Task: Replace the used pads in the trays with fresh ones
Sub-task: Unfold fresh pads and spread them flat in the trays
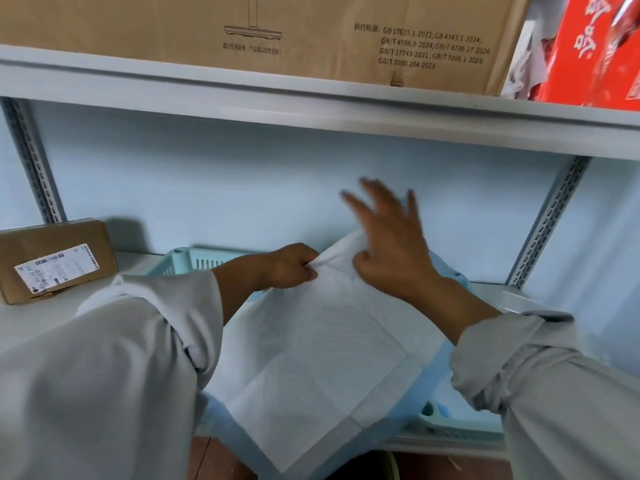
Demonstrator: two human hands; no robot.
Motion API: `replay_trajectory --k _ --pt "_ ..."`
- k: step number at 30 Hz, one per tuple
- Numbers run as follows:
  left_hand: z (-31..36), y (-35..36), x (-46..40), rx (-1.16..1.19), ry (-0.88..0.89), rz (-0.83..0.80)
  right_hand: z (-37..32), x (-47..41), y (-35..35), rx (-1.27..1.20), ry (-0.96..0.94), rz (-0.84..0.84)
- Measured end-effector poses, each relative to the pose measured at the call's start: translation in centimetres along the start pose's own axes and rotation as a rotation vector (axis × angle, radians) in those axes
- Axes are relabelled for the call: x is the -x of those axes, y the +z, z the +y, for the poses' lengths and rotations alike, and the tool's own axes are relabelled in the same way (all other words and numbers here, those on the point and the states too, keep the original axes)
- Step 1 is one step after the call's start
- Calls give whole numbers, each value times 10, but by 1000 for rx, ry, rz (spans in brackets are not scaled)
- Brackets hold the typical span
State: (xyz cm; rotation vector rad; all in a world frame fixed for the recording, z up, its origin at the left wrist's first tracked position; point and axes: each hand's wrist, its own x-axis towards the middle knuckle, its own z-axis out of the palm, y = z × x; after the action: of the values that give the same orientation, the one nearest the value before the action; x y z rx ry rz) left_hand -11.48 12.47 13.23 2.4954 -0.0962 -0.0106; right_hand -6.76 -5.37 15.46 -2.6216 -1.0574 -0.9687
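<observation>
Counted: two hands, the left hand (292, 266) and the right hand (391, 237). One white pad (311, 348) is spread beneath both. One pale green tray (194, 263) is seen under it. Two cardboard boxes: one large box (263, 32) above the hands, one small box (55, 259) left of them. One red package (592, 46) above right.

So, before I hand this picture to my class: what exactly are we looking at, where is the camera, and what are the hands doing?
The camera sits on a person's head, looking forward and down, so you see their own arms in grey sleeves. They work at a white shelf. The left hand pinches the far edge of a white pad, while the right hand, fingers spread, is at the pad's far corner. The pad lies over a pale green slotted tray. A small labelled cardboard box rests to the left; a bigger carton stands on the shelf above.
</observation>
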Motion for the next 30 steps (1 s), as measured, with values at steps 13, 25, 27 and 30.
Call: replay_trajectory --k 13,25,27,30 --pt "0 -24 8 29 -27 -57 13 -12 6 -48 147 -283" --pt "-13 -42 0 -303 -29 247 27 -11 14 -58 361 -340" --pt "-11 -43 -5 -202 11 286 16 -12 13 -156 241 -348" --pt "2 -37 -13 -162 116 271 -13 -19 11 -417 222 -340"
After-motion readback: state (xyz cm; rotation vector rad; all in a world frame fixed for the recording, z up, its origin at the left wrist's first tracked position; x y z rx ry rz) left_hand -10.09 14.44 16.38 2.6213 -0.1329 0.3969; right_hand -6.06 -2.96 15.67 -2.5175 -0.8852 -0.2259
